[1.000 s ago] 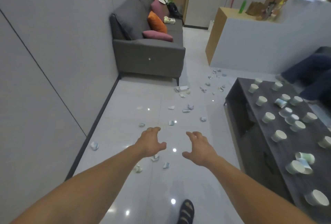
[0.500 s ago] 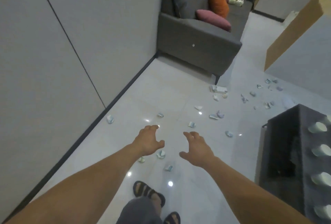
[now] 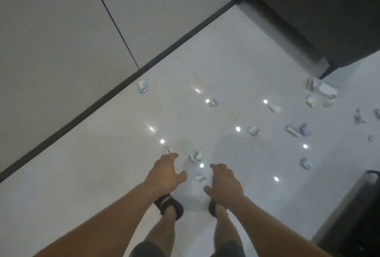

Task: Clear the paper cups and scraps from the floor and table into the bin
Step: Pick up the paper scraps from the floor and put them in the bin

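Three scraps sit within easy reach on the floor (image 3: 102, 174): the far scrap (image 3: 168, 150) just beyond the fingertips of the left hand (image 3: 164, 174), the middle scrap (image 3: 196, 156) ahead of the gap between both hands, and the near scrap (image 3: 199, 178) between them, just beside the thumb of the right hand (image 3: 225, 184). Both hands hang above the floor empty, fingers spread wide and loosely curved, touching nothing as far as I can judge. The step in hand looks like a first pick-up. It would go best by lowering right down, pinching the near scrap with the right hand's fingertips, and letting the left hand sweep the far scrap toward the middle scrap so one closing gathers both (flattened paper on a glossy floor tends to slide away, so a nail under a raised fold helps). Collecting several pieces in one palm before going to the bin saves trips. More litter lies well to the right of the right hand: a scattered group (image 3: 298, 130) and a further cluster (image 3: 320, 92) by the leg of the sofa (image 3: 308, 20), with a lone scrap (image 3: 143, 87) far ahead of the left hand against the skirting. The bin is nowhere in view, nor are any whole paper cups. Only a dark corner of the counter (image 3: 353, 215) shows to the right of the right forearm, its top cut off. Blur and light reflections make it hard to tell crushed cup pieces from plain paper, and the arms hide whatever lies by the sandals (image 3: 169, 206).
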The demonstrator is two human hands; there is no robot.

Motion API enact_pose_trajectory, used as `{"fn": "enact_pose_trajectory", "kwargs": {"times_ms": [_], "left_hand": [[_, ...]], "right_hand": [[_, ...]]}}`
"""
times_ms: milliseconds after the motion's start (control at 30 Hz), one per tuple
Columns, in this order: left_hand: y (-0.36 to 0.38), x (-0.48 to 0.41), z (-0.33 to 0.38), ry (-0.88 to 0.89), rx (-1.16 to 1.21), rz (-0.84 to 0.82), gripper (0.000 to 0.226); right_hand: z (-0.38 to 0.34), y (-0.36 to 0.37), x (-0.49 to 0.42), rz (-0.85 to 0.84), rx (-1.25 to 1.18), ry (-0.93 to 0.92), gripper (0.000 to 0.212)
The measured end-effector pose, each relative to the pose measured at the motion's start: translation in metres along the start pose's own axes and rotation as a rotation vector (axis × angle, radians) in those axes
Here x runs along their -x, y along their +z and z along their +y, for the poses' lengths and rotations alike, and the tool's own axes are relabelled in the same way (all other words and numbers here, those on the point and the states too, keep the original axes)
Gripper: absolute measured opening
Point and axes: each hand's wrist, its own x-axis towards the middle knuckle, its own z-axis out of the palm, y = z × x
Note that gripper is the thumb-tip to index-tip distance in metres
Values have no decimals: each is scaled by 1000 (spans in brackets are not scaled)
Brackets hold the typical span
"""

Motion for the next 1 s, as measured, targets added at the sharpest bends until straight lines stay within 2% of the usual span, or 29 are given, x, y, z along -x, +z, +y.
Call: {"fn": "enact_pose_trajectory", "kwargs": {"times_ms": [133,300,467,600,767,900,1000], "left_hand": [[68,-66,-34,-99,74,-13,69],[168,-154,-92,-198,162,-37,73],[257,-228,-146,-178,179,-87,72],[317,-255,-179,-215,234,-89,67],[350,-268,-204,-226,273,-62,62],[353,-272,-207,-288,357,-32,61],[342,-269,-195,-243,457,-1,58]], "right_hand": [[37,67,-76,-127,94,-48,75],[94,152,-170,-199,203,-83,71],[133,234,-246,-232,369,-179,72],[146,294,-284,-242,409,-255,71],[157,341,-305,-143,477,-303,48],[156,342,-300,-154,304,-339,48],[138,323,-281,-105,176,-484,48]]}}
